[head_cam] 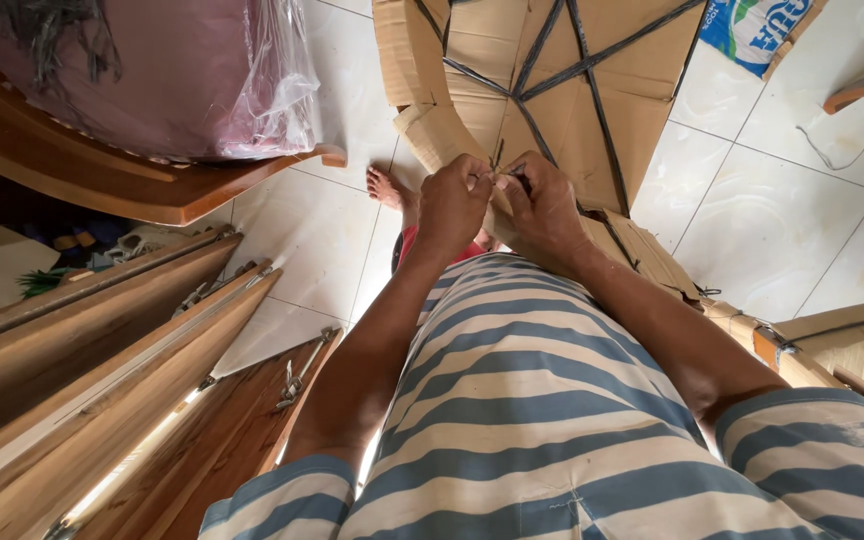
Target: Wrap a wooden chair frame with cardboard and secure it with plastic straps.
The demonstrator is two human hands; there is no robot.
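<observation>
The left hand (452, 205) and right hand (542, 205) meet at the near edge of a flattened cardboard sheet (562, 90) on the tiled floor (752, 210), each grip pinched shut on a thin dark strap (500, 160) where the black bands crossing the cardboard come together; the strap end is too small to make out clearly. The striped shirt (532, 400) hides the lower body except one bare foot (389, 188), while wooden panels (102, 370) lean at left beneath a plastic-wrapped purple bundle (182, 80).
</observation>
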